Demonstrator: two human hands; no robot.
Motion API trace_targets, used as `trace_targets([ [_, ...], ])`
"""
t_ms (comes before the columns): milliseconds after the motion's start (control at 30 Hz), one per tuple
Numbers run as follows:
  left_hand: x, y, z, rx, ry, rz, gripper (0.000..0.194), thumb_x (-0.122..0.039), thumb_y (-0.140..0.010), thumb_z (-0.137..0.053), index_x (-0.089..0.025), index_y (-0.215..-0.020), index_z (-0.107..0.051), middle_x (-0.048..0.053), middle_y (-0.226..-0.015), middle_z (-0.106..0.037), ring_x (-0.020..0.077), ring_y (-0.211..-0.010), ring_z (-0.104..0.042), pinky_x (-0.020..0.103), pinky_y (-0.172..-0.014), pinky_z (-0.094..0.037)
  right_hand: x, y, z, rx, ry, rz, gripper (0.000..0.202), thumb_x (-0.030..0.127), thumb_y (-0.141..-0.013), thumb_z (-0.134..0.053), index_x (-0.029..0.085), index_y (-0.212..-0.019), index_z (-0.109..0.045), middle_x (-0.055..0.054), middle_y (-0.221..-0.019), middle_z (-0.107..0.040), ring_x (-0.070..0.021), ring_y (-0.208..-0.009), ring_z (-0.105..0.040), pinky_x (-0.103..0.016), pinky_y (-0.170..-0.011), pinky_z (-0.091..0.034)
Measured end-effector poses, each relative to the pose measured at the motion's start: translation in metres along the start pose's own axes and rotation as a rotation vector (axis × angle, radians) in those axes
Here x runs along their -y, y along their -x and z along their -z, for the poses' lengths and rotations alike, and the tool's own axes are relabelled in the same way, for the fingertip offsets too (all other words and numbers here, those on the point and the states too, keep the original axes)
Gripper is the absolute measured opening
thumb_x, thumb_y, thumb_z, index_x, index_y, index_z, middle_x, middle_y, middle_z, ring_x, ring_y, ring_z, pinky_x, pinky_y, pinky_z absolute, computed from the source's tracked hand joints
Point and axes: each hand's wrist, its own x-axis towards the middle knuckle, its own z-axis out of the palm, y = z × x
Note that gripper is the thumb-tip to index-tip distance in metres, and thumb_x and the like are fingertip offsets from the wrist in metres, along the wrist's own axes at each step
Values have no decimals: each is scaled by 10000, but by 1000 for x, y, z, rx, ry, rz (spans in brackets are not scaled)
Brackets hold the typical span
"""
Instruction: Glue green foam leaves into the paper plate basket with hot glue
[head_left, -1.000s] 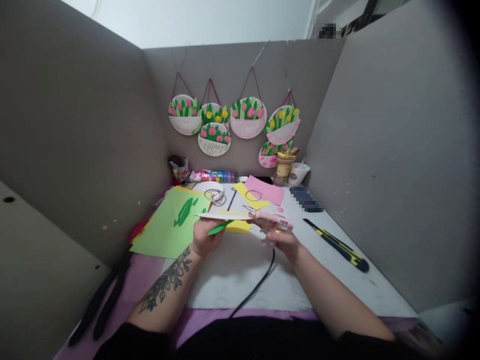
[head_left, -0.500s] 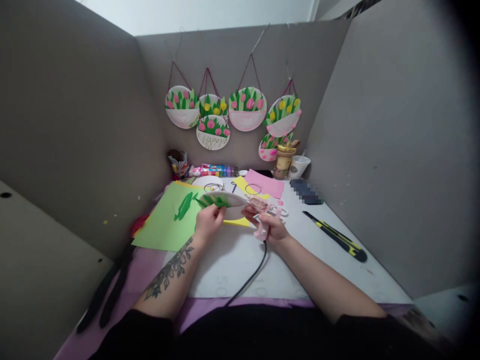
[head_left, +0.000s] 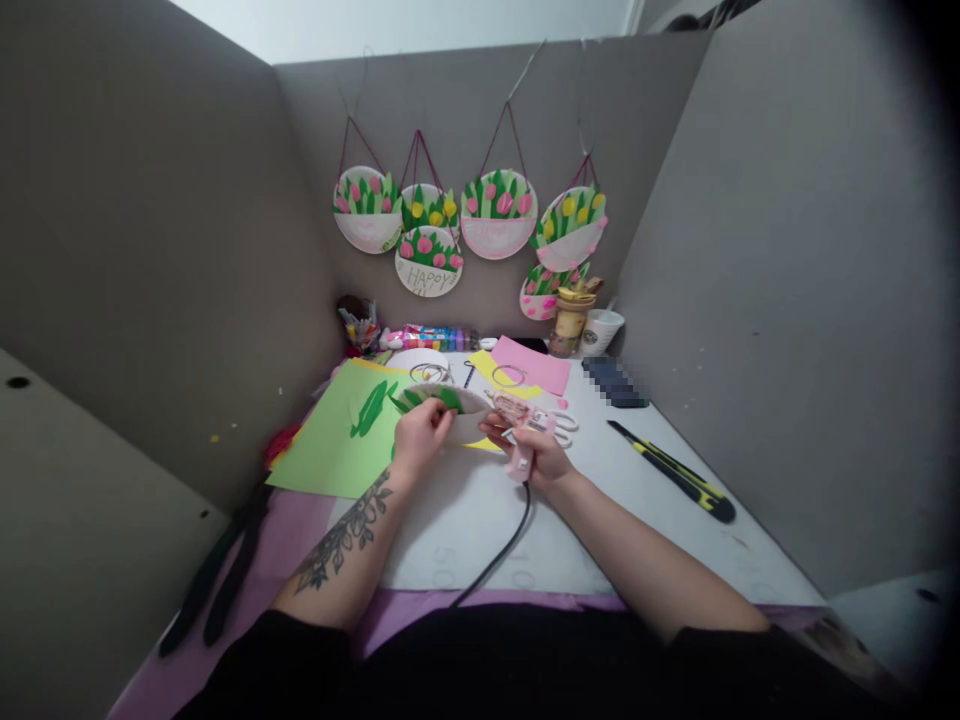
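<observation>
**Left hand pinches at the leafy plate, right hand wraps the glue gun!**

Here's the left hand point(head_left: 424, 438), thumb and fingertips pressed together at the green leaves point(head_left: 448, 396) of the paper plate point(head_left: 472, 402); whether they grip a leaf alone or the plate too, I can't tell. The plate sits tilted just beyond that pinch, spreading to both sides of the fingertips, white rim out to the right.

And over on the right, the right hand point(head_left: 546, 460) is closed round the handle of the pink glue gun point(head_left: 521, 415), its body above the grip, nozzle angled toward the plate's right edge! Some fingers reach forward beneath the nozzle; contact with the plate is unclear. The black cord point(head_left: 506, 545) drops from the handle. Scissors point(head_left: 568, 430) lie just behind the gun, green sheet point(head_left: 334, 430) left, utility knife point(head_left: 675, 473) well off right.
</observation>
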Motion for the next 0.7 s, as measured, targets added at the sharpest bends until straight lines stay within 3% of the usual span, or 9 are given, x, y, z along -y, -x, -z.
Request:
trace_targets([
  [200, 0, -3, -1, -30, -4, 11, 179, -322, -828, -628, -182, -726, -676, -3, -599, -635, 123, -522, -526, 241, -541, -356, 3, 2, -4, -7, -37, -23, 388, 215, -591, -735, 240, -978, -719, -27, -993, -761, -288, -1012, -698, -482, -1046, -457],
  [500, -1, -4, 0, 26, -170, -40, 200, -270, -889, -544, -184, -853, -721, 54, -725, -709, 171, -613, -598, 265, -563, -352, 4, 5, -6, 42, -48, -27, 411, 218, -605, -740, 231, -1014, -710, -46, -1044, -747, -283, -1035, -688, -472, -1045, -462],
  [700, -6, -6, 5, 124, -237, -10, 241, -288, -913, -504, -191, -851, -716, 74, -830, -730, 185, -720, -630, 266, -602, -346, 5, 4, -7, 55, -47, -49, 428, 222, -584, -764, 228, -1009, -715, -28, -1039, -752, -278, -1032, -690, -456, -1060, -455],
])
